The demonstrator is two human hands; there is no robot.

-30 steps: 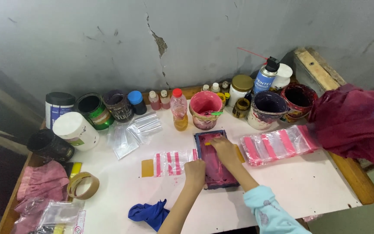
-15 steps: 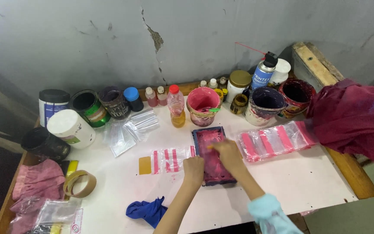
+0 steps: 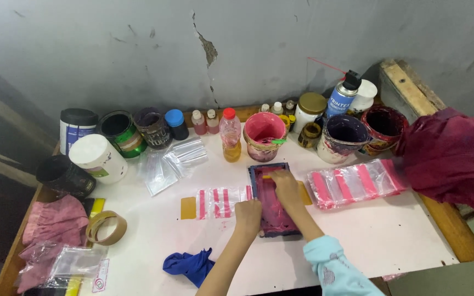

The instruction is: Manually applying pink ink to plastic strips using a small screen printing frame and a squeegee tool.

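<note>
On the white table (image 3: 357, 241), left hand (image 3: 248, 212) steadying pink-stained frame (image 3: 272, 200) — right hand (image 3: 285, 183) pressing inside, hands apart.

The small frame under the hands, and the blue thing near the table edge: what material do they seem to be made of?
The frame looks like a rigid, probably wooden rim around fine mesh, matte and coated in pink ink. The blue cloth looks like soft fabric: crumpled, folded, no shine.
</note>
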